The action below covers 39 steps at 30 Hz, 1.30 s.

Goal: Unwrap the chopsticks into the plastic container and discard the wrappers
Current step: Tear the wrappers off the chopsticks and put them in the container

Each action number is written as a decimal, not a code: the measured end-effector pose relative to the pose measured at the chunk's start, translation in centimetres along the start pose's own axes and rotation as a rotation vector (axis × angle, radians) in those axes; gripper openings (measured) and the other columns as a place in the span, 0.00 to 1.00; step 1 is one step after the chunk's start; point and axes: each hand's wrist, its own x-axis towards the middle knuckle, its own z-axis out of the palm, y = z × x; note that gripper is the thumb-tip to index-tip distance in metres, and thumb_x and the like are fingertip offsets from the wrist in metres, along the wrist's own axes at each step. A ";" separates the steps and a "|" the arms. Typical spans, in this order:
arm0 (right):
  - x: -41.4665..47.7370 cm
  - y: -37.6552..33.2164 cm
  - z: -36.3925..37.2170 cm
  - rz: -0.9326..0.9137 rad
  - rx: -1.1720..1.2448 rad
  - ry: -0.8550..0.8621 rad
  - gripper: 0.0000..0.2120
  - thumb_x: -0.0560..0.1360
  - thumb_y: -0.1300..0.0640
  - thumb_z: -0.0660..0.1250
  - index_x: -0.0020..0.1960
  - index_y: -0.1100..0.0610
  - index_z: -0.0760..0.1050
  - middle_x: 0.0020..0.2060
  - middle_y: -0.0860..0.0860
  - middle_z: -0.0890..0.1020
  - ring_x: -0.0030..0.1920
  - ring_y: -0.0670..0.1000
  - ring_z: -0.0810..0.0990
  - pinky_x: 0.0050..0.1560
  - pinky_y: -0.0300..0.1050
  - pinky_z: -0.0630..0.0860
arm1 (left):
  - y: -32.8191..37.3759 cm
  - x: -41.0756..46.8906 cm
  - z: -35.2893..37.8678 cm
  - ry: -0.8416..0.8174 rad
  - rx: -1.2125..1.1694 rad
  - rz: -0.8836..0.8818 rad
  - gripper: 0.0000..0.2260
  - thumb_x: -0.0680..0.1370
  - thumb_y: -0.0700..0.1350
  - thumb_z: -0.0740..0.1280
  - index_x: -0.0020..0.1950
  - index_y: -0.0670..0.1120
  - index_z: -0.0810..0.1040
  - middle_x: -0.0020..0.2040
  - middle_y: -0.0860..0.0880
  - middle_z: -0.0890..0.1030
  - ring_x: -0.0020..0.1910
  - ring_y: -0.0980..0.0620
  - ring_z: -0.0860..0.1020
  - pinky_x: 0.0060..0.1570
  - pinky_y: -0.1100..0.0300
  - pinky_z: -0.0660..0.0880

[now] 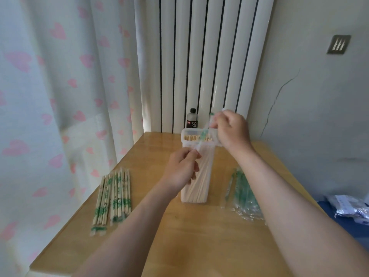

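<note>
In the head view, a tall clear plastic container (pixel 205 188) is standing upright near the middle of a light wooden table (pixel 199 240), and bare, pale wooden chopsticks (pixel 191 138) are standing inside it, their ends showing at the open top. The left hand (pixel 182 168) is hovering in front of the container's rim, its thumb and fingertips pinching the lower end of a thin clear wrapper with green print (pixel 205 133). The right hand (pixel 232 129) is held higher, above the container's right side, its curled fingers pinching the wrapper's upper end. The wrapper is stretching between the two hands across the opening; it is blurred, so whether a chopstick is inside cannot be told. A row of wrapped chopsticks with green print (pixel 113 196) is lying on the table's left part. A heap of crumpled clear-and-green empty wrappers (pixel 244 198) is lying right of the container. A small black bottle (pixel 192 118) is standing behind the container.
</note>
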 end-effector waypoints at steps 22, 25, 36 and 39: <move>-14.0 25.1 -10.1 0.655 -0.392 0.059 0.17 0.83 0.56 0.56 0.36 0.57 0.68 0.32 0.55 0.74 0.34 0.57 0.73 0.34 0.51 0.65 | -8.3 9.0 16.7 -0.044 0.631 -0.193 0.08 0.79 0.51 0.68 0.54 0.49 0.76 0.53 0.47 0.79 0.49 0.46 0.78 0.45 0.58 0.72; -13.8 25.3 -10.2 0.633 -0.424 0.050 0.18 0.84 0.56 0.55 0.36 0.55 0.67 0.31 0.53 0.72 0.33 0.55 0.71 0.31 0.50 0.61 | -9.4 10.4 17.3 -0.055 0.687 -0.200 0.08 0.79 0.51 0.69 0.52 0.48 0.77 0.51 0.47 0.79 0.49 0.46 0.77 0.47 0.57 0.74; -13.4 26.1 -9.9 0.639 -0.436 0.062 0.17 0.84 0.55 0.55 0.36 0.55 0.67 0.32 0.53 0.74 0.33 0.54 0.72 0.32 0.49 0.61 | -11.0 11.3 18.4 -0.146 0.795 -0.241 0.17 0.81 0.45 0.61 0.32 0.47 0.68 0.30 0.47 0.68 0.30 0.49 0.68 0.32 0.57 0.63; -13.4 26.2 -9.8 0.637 -0.423 0.066 0.18 0.83 0.55 0.55 0.34 0.53 0.63 0.31 0.51 0.72 0.34 0.55 0.70 0.31 0.48 0.59 | -11.1 11.4 18.2 -0.144 0.767 -0.236 0.18 0.80 0.43 0.61 0.31 0.47 0.64 0.28 0.48 0.63 0.28 0.49 0.64 0.33 0.58 0.61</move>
